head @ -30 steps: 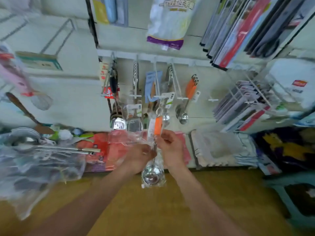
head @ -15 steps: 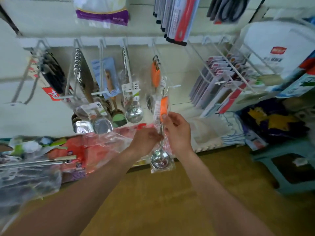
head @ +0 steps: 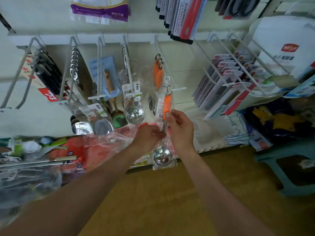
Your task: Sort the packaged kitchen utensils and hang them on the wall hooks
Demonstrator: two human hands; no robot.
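- The right hand [head: 181, 129] pinches the lower end of the orange handle of the packaged ladle [head: 166, 104] between thumb and curled fingers.
- The left hand [head: 146, 138], just left of it and a little lower, pinches the steel shaft through the clear wrap.
- Below both hands hangs the ladle's round bowl. Above the fingers the handle stands nearly upright.
- The metal loop at the ladle's top is at the front tip of a white wire hook [head: 162, 53]. Whether it is already on the hook, I cannot tell.
- Further back on this hook hang other orange-handled ladles [head: 157, 74].
- Left of the fingers, a steel ladle [head: 135, 115] hangs on the next hook.
- Well to the right stand carded knives [head: 226, 77].
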